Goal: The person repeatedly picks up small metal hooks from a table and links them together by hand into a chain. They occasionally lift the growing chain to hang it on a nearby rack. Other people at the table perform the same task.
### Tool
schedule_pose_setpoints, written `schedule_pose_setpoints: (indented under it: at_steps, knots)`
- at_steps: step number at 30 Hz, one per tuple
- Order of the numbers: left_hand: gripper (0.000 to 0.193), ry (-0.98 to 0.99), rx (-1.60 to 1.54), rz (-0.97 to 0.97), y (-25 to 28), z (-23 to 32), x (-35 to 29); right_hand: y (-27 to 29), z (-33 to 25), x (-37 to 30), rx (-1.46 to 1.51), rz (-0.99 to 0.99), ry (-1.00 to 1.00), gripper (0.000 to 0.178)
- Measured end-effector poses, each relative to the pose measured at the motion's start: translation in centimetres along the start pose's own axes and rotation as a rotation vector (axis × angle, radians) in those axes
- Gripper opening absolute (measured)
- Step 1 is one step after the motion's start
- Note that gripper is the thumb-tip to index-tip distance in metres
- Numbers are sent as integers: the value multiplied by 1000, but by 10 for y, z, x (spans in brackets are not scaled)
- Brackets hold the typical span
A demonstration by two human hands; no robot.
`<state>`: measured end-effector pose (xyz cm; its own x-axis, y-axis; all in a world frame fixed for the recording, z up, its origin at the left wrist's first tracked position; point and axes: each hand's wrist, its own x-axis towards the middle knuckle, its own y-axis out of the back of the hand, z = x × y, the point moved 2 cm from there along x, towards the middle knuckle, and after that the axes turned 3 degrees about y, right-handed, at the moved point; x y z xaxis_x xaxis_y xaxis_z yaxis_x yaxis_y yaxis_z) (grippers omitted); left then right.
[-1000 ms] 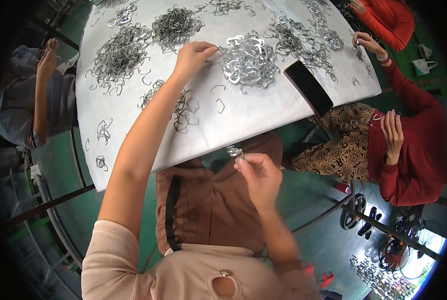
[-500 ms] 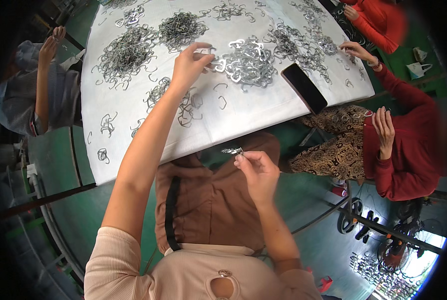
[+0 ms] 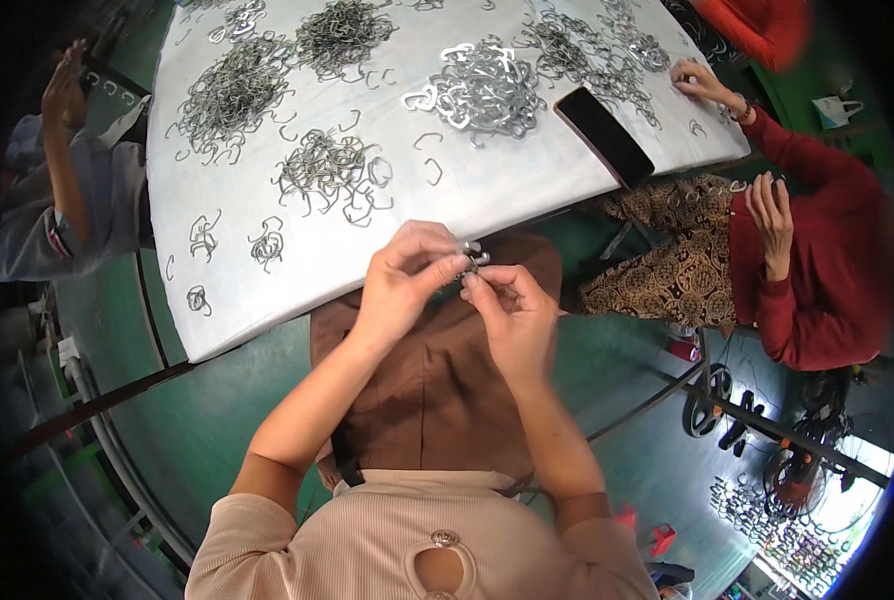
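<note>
In front of the table edge, my left hand and my right hand meet over my lap with fingertips pinched. Between them are small shiny metal links, partly covered by the fingers. My left fingers close on the upper end, my right thumb and fingers on the lower part. Just beyond lies a loose heap of dark, bent wire links. A heap of brighter, thicker silver links sits farther back.
The white-covered table carries more link heaps and a black phone near its front edge. One person in dark red sits at the right, another in grey at the left. A fan stands lower right.
My left hand has come back from the bright silver heap to meet my right hand. My right hand has risen slightly toward the table edge. The view has shifted a little.
</note>
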<state>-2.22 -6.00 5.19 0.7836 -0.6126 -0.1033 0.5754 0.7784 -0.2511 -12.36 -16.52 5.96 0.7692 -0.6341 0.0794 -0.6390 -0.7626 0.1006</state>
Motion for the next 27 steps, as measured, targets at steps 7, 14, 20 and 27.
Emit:
schedule_pose_setpoints:
  at_steps: [7,14,20,27]
  knots:
    - [11,-271,256,27,12,-11,-6,0,1,5,-146,-128,-92,22]
    - [12,-304,215,-65,38,-33,2,-18,-30,122,-347,-373,149,12]
    - [13,-271,161,-133,40,-36,9,-112,0,269,-841,-676,550,13]
    - [14,-317,133,-119,42,-37,7,-152,13,311,-1262,-957,500,12]
